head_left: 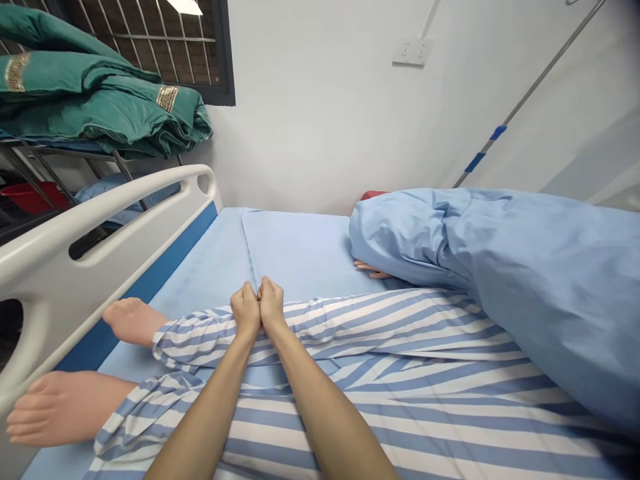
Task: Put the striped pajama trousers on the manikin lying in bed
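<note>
A manikin lies on a hospital bed in blue-and-white striped pyjama trousers (380, 327), its bare feet (133, 321) toward the left side rail. My left hand (245, 310) and my right hand (271, 307) press together, fingers closed on the striped cloth of the upper trouser leg. A blue sheet (500, 280) covers the manikin's upper body, and a manikin hand (370, 269) pokes out from under its edge. The covered body and face are hidden.
A white and blue bed rail (100, 227) runs along the left, beside a light blue mattress sheet (295, 247). Green folded blankets (85, 93) lie on a metal wire rack (60, 150) above a red basin (30, 197). A wall socket (413, 51) and a slanted metal pole (500, 127) are behind.
</note>
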`<state>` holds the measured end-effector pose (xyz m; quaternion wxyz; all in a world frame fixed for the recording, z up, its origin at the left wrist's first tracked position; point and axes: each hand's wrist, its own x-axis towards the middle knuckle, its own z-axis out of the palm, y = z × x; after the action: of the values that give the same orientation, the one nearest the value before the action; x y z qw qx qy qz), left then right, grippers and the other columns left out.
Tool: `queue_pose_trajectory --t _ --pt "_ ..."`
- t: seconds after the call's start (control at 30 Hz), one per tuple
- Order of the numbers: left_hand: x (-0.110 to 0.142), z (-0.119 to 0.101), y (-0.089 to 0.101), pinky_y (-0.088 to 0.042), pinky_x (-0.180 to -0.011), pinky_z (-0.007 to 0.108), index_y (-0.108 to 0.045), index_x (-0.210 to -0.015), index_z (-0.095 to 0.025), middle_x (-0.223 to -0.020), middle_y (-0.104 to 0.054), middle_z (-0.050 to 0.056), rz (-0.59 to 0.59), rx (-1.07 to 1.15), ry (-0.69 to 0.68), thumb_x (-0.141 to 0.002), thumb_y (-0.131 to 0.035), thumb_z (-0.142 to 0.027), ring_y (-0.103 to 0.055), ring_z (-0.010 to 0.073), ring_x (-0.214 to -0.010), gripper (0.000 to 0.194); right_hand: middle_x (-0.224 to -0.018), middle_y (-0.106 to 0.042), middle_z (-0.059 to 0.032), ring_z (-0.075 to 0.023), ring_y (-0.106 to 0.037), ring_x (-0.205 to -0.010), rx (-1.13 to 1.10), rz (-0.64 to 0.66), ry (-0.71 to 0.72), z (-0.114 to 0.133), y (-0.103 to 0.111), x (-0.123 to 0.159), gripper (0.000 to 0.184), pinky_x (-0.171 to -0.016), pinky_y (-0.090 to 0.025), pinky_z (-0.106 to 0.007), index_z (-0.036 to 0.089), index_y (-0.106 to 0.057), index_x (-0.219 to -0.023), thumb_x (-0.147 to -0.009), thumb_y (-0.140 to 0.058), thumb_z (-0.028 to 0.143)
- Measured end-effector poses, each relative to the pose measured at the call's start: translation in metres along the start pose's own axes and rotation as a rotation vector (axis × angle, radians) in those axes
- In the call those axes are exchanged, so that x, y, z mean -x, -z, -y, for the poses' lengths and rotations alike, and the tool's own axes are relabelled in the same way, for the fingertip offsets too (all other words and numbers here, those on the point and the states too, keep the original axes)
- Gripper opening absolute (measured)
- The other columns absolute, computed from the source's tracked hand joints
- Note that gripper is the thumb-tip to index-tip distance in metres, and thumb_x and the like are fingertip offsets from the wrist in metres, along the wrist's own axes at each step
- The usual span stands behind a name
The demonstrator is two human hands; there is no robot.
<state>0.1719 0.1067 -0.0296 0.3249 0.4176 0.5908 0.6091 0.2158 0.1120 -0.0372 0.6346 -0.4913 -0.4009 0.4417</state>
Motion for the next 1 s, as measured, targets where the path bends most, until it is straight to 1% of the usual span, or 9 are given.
queue_pose_trajectory --t 0.13,0.27,0.33,0.47,0.57,0.63,0.8,0.9,1.0 --pt "0.0 0.01 0.006 -0.026 -0.048 0.024 -0.032 -0.046 -0.02 -0.042 -0.035 -0.004 0.057 -0.132 -0.003 -0.08 -0.038 -0.038 -0.033 0.0092 -0.046 0.039 -0.048 -0.033 0.0054 -0.0089 -0.031 -0.049 0.083 0.0 0.056 -0.004 0.0 0.001 0.036 -0.046 -0.028 -0.022 0.02 -0.033 -0.053 -0.082 -0.04 0.039" --pt "0.0 0.011 0.008 -0.025 -0.049 0.024 -0.033 -0.045 -0.02 -0.042 -0.037 -0.003 0.025 -0.175 -0.051 -0.081 -0.035 -0.04 -0.034 0.0098 -0.046 0.041 -0.049 -0.033 0.0053 -0.0092 -0.031 -0.049 0.125 0.046 0.059 -0.006 0.001 0.0 0.036 -0.048 -0.03 -0.023 0.02 -0.033 -0.053 -0.083 -0.037 0.04" --pt "0.001 0.01 0.008 -0.026 -0.05 0.024 -0.036 -0.045 -0.02 -0.043 -0.04 -0.002 0.024 -0.179 -0.077 -0.081 -0.035 -0.04 -0.035 0.0103 -0.047 0.041 -0.049 -0.035 0.0048 -0.0097 -0.032 -0.049 0.203 0.106 0.081 0.003 0.003 -0.001 0.036 -0.048 -0.029 -0.023 0.02 -0.034 -0.053 -0.084 -0.036 0.04" --pt "0.003 0.011 0.008 -0.027 -0.049 0.024 -0.043 -0.047 -0.019 -0.046 -0.047 0.0 0.124 -0.157 -0.118 -0.082 -0.032 -0.042 -0.04 0.0115 -0.048 0.043 -0.051 -0.038 0.0039 -0.0103 -0.035 -0.051 0.427 0.256 0.276 0.038 0.008 0.0 0.038 -0.05 -0.028 -0.023 0.02 -0.037 -0.053 -0.085 -0.036 0.04" --pt "0.004 0.011 0.009 -0.026 -0.048 0.024 -0.043 -0.046 -0.019 -0.044 -0.045 0.0 0.177 -0.177 -0.138 -0.08 -0.035 -0.042 -0.038 0.0111 -0.046 0.042 -0.05 -0.035 0.0047 -0.0099 -0.034 -0.05 0.427 0.316 0.34 0.051 0.01 0.003 0.039 -0.05 -0.028 -0.023 0.02 -0.034 -0.054 -0.087 -0.034 0.04" --pt "0.004 0.011 0.01 -0.028 -0.048 0.024 -0.043 -0.046 -0.019 -0.044 -0.045 0.0 0.169 -0.161 -0.125 -0.081 -0.035 -0.042 -0.039 0.0114 -0.047 0.042 -0.051 -0.035 0.0047 -0.0098 -0.034 -0.05 0.383 0.299 0.307 0.044 0.011 0.005 0.039 -0.05 -0.029 -0.023 0.02 -0.035 -0.054 -0.087 -0.033 0.041" --pt "0.006 0.012 0.011 -0.028 -0.048 0.024 -0.037 -0.046 -0.02 -0.043 -0.041 -0.001 0.136 -0.074 -0.048 -0.082 -0.036 -0.047 -0.037 0.0109 -0.047 0.045 -0.052 -0.042 0.004 -0.0101 -0.037 -0.052 0.329 0.2 0.233 0.007 0.017 0.007 0.038 -0.051 -0.03 -0.023 0.019 -0.041 -0.056 -0.086 -0.035 0.041" --pt "0.007 0.006 0.005 -0.027 -0.046 0.024 -0.032 -0.045 -0.02 -0.042 -0.034 -0.004 0.133 0.015 -0.011 -0.081 -0.039 -0.047 -0.032 0.0092 -0.045 0.045 -0.052 -0.04 0.0045 -0.01 -0.036 -0.052 0.259 0.169 0.226 0.003 0.02 0.005 0.038 -0.051 -0.03 -0.022 0.019 -0.04 -0.056 -0.086 -0.036 0.041" --pt "0.006 -0.015 -0.005 -0.026 -0.045 0.023 -0.029 -0.044 -0.021 -0.04 -0.029 -0.005 0.149 0.167 0.025 -0.08 -0.042 -0.044 -0.029 0.0077 -0.042 0.045 -0.051 -0.04 0.0041 -0.0103 -0.037 -0.051 0.162 0.154 0.201 0.007 0.023 0.003 0.039 -0.052 -0.031 -0.022 0.019 -0.039 -0.055 -0.086 -0.035 0.041"
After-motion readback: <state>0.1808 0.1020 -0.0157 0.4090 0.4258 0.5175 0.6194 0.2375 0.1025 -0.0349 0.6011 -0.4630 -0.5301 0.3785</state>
